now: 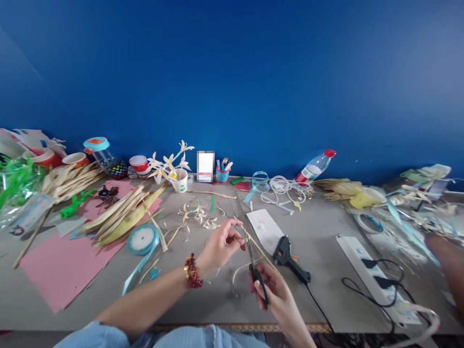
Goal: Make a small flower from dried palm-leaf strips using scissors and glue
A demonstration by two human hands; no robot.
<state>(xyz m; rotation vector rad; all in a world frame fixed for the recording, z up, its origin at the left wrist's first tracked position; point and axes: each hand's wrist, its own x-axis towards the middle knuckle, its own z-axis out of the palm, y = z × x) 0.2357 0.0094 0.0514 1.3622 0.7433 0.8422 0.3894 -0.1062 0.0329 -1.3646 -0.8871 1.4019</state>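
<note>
My right hand [270,286] is wrapped around the black handles of a pair of scissors [260,285], their blades pointing away from me. Left of the blades, my left hand [225,241], with a red bead bracelet at the wrist, has its fingers curled in a pinch. What sits between those fingertips is too small to make out. A thin pale strip of dried husk [255,240] runs close beside the fingertips and the blades. Small cream husk flowers [197,212] lie beyond my left hand. To the right rest a white card [266,229] and a black glue gun [290,260].
Pink paper [68,270], dried husks [119,217] and a blue ribbon roll [143,239] lie at the left. Husk flowers stand in a paper cup [179,181]. A tilted bottle [314,166] leans at the wall. Right are a power strip [377,280] and another person's arm [447,261].
</note>
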